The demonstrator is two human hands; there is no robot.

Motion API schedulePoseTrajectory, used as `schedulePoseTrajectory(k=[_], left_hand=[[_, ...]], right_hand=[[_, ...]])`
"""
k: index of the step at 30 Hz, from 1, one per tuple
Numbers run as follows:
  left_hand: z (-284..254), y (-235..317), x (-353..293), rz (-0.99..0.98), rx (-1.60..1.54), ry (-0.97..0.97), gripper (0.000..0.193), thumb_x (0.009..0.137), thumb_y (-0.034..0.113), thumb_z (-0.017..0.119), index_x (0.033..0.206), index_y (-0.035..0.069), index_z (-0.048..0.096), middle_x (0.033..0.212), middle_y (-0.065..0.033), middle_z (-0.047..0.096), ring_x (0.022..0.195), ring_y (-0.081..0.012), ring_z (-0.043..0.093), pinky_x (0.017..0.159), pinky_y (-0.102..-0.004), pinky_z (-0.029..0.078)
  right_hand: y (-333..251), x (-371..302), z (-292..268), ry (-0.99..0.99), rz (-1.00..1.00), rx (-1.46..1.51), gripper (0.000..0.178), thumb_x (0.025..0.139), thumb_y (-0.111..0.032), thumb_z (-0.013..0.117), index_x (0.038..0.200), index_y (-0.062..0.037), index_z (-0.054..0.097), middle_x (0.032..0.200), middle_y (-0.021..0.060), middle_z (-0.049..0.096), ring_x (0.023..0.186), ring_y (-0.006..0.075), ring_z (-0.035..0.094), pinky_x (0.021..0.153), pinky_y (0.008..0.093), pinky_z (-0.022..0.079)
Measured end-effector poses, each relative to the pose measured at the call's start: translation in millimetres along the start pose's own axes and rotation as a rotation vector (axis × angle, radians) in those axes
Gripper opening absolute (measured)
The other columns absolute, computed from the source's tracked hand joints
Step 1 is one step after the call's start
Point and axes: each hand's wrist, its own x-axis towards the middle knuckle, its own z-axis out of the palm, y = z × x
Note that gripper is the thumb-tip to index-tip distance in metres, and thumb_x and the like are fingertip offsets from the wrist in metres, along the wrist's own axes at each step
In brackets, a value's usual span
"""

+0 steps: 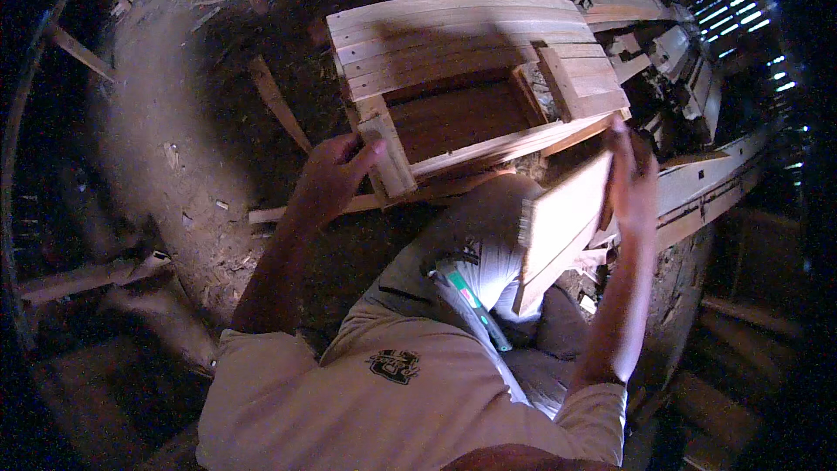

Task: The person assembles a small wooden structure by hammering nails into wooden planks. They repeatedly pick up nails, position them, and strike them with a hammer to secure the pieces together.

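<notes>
At the far left, a plank [96,277] lies near the dirt floor [179,157], which is strewn with wood chips; further right, a narrow stick [277,105] lies at a slant beside the box. The left hand [333,173] has its fingers bent and its thumb laid on the end block [390,157], pinching the near left corner of the wooden box [462,39]. The box, in the upper middle, is held out in front of the person's knees; its upper face is slatted, with a rectangular opening toward the near side and a short cross block [571,83] at the right of that opening. Below, a green and dark tool [475,307] rests against the pale trousers [440,266]. Right of it, a brightly lit board [565,218] stands tilted beneath the box. The right hand [632,176] has its fingers extended upward to the box's near right corner, its palm beside the board's edge; whether it grips the board cannot be told. Long planks [711,179] and scrap wood [676,57] lie beyond at the right.
</notes>
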Motion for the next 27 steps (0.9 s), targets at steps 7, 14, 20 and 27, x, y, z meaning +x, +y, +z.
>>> schedulePoseTrajectory(k=[7, 14, 20, 27], left_hand=[[8, -15, 7, -0.084, -0.215, -0.026, 0.039, 0.103, 0.034, 0.061, 0.114, -0.002, 0.072, 0.096, -0.0121, 0.076, 0.086, -0.0156, 0.066, 0.079, -0.0352, 0.053], [24, -9, 0, -0.158, -0.344, 0.062, 0.041, 0.107, 0.034, 0.055, 0.105, -0.004, 0.070, 0.092, -0.0139, 0.074, 0.086, -0.0184, 0.067, 0.080, -0.0363, 0.052], [18, 7, -10, -0.100, -0.181, 0.162, 0.048, 0.102, 0.045, 0.062, 0.104, -0.003, 0.064, 0.086, -0.0173, 0.069, 0.082, -0.0278, 0.068, 0.074, -0.0407, 0.053], [15, 41, -25, 0.180, 0.167, 0.203, 0.071, 0.078, 0.046, 0.089, 0.120, 0.000, 0.055, 0.101, -0.0212, 0.068, 0.086, -0.0386, 0.070, 0.074, -0.0462, 0.056]], right_hand=[[-6, 64, 110, -0.203, -0.711, -0.693, 0.036, 0.102, -0.031, 0.057, 0.128, -0.0073, 0.067, 0.091, 0.0228, 0.073, 0.089, 0.0389, 0.073, 0.078, 0.0500, 0.060], [4, 86, 145, -0.189, -0.645, -0.840, 0.039, 0.104, -0.028, 0.053, 0.143, -0.0274, 0.058, 0.090, 0.0186, 0.073, 0.077, 0.0389, 0.074, 0.066, 0.0518, 0.062], [13, 85, 153, -0.128, -0.595, -0.981, 0.039, 0.104, -0.026, 0.053, 0.143, -0.0238, 0.058, 0.095, 0.0161, 0.072, 0.072, 0.0361, 0.073, 0.063, 0.0485, 0.063], [9, 81, 139, -0.167, -0.847, -0.926, 0.039, 0.097, -0.037, 0.063, 0.113, -0.0030, 0.071, 0.097, 0.0263, 0.072, 0.100, 0.0408, 0.072, 0.094, 0.0532, 0.058]])
